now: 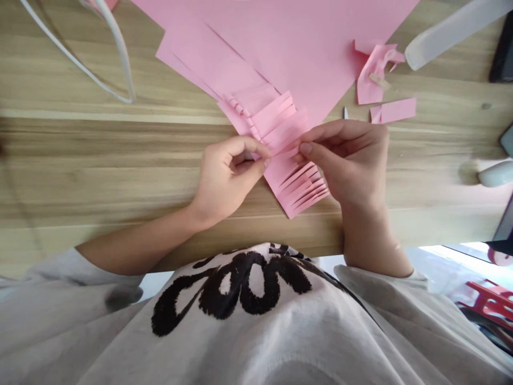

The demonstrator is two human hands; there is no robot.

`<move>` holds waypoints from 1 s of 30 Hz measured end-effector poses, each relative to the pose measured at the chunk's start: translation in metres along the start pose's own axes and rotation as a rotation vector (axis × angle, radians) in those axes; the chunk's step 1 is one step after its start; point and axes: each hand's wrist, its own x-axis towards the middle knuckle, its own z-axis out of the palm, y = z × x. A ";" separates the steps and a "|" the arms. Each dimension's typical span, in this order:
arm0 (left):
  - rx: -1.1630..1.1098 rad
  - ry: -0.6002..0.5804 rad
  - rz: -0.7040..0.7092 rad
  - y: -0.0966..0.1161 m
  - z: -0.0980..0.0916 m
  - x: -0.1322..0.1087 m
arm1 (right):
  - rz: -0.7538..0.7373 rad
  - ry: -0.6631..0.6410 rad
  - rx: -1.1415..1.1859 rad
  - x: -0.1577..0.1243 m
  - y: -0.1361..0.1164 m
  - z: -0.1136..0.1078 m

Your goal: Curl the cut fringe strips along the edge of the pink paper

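Note:
A pink paper strip (280,168) with fringe cut along its right side lies slantwise between my hands. Some fringe pieces at its upper left edge are curled into small loops, while those at the lower end lie flat. My left hand (228,174) pinches the strip near its left edge, thumb against index finger. Between the thumb and fingertips of my right hand (344,158) is the end of one fringe piece of the same strip. The fingers hide part of the strip's middle.
Large pink paper sheets (304,48) cover the back of the wooden table (100,171). Pink paper scraps (371,80) and a small pink strip (395,110) lie at right, near a translucent white stick-like object (452,35). A white cable (124,59) loops at upper left.

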 end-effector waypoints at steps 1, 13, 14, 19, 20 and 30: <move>0.002 0.000 -0.001 0.000 0.000 0.000 | 0.007 -0.008 0.007 0.000 0.000 0.000; 0.000 0.006 -0.005 0.001 0.000 0.000 | 0.054 -0.074 -0.060 0.001 -0.005 -0.002; -0.001 0.004 -0.002 0.001 0.000 0.000 | 0.059 -0.085 -0.067 0.001 -0.006 -0.002; -0.019 -0.007 0.002 0.001 0.000 0.000 | 0.079 -0.124 -0.049 0.001 -0.007 0.002; -0.014 -0.012 0.002 0.001 0.000 0.000 | 0.088 -0.139 -0.035 0.001 -0.006 0.003; 0.036 -0.042 0.031 0.002 -0.001 -0.001 | 0.037 -0.112 -0.114 -0.002 -0.005 0.008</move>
